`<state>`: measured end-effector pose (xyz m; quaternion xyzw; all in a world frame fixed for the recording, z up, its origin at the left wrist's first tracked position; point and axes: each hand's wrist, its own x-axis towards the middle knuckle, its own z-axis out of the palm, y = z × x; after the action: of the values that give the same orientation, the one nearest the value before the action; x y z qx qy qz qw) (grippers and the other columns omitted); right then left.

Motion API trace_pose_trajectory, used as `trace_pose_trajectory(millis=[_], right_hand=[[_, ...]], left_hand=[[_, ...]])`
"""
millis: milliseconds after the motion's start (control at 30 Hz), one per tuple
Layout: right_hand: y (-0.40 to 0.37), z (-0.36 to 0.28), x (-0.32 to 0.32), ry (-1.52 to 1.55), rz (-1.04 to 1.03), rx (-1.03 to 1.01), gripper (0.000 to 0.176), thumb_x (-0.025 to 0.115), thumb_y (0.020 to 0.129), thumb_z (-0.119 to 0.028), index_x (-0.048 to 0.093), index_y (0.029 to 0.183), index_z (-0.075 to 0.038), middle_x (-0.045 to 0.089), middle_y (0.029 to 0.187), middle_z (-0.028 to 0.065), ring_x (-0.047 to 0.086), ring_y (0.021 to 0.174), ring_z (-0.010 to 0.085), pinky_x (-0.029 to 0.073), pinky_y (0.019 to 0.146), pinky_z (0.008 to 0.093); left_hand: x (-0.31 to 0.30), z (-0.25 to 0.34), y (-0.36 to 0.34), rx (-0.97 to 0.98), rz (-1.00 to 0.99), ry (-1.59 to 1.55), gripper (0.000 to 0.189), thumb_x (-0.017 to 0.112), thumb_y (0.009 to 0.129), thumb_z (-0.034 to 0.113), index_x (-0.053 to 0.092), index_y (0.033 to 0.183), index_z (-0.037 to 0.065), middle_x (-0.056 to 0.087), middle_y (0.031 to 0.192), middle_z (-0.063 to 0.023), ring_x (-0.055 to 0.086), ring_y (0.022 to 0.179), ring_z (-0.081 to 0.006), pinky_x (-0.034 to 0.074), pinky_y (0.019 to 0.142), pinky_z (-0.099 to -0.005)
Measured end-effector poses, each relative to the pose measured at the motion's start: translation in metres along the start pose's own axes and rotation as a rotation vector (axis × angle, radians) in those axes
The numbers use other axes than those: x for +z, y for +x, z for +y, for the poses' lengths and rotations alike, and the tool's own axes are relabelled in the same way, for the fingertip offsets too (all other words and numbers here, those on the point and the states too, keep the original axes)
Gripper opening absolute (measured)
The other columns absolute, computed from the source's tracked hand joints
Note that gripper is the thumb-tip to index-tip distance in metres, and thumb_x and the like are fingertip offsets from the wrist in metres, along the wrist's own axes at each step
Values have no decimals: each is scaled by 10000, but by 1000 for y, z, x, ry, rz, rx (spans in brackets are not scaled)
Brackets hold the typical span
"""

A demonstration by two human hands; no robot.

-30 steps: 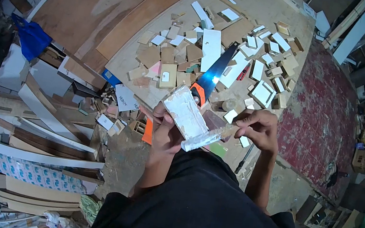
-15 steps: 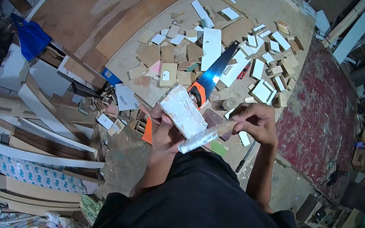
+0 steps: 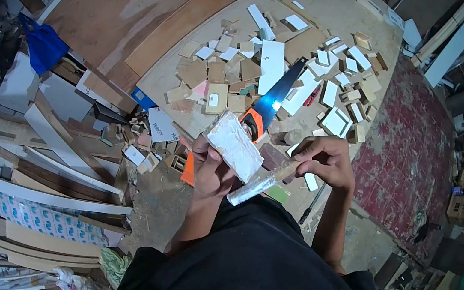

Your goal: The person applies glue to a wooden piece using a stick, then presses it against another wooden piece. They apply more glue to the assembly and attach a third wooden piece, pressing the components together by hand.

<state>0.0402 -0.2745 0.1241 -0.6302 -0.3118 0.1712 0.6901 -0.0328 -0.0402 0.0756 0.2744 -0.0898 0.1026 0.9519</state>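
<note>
A small block (image 3: 234,145) with a rough white coating on its upper face is held by my left hand (image 3: 211,169), whose fingers wrap its left edge. Between thumb and fingers, my right hand (image 3: 326,160) pinches the upper end of a thin stick (image 3: 262,186); white material covers the stick's lower part. The stick lies just beyond the block's lower right corner, and I cannot tell whether they touch. Past the block, a handsaw (image 3: 276,97) with an orange and black handle rests on the table among offcuts.
Many wood and white board offcuts (image 3: 272,66) lie on the table (image 3: 162,67). A red cutter (image 3: 311,95) and a small round container (image 3: 293,136) are among them. Curved boards (image 3: 41,197) are stacked at the left, and a blue bag (image 3: 43,45) hangs above them.
The stick has shifted slightly down and away from the block's lower edge, with my right hand still pinching it. The block stays in my left hand, and the view has moved slightly.
</note>
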Motion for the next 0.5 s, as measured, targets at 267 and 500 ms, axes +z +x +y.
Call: trace_pose_trajectory(millis=[267,500], right_hand=[[21,-10,0,147,169,-171,152,725,746,11,633,857,60,637,763,135,631,627,151,503,527,252],[27,-2,3,95,288,-209,143,701,763,27,621,876,65,638,791,152,628,614,149,511,525,244]], left_hand=[[9,-13,0,-122,17,-109,349,621,866,186,545,1157,8,611,1121,-165,597,1045,-297,459,936,-467],[5,-21,-5,-259,127,-132,281,624,862,150,583,1107,19,605,1142,-133,564,1095,-261,420,983,-453]])
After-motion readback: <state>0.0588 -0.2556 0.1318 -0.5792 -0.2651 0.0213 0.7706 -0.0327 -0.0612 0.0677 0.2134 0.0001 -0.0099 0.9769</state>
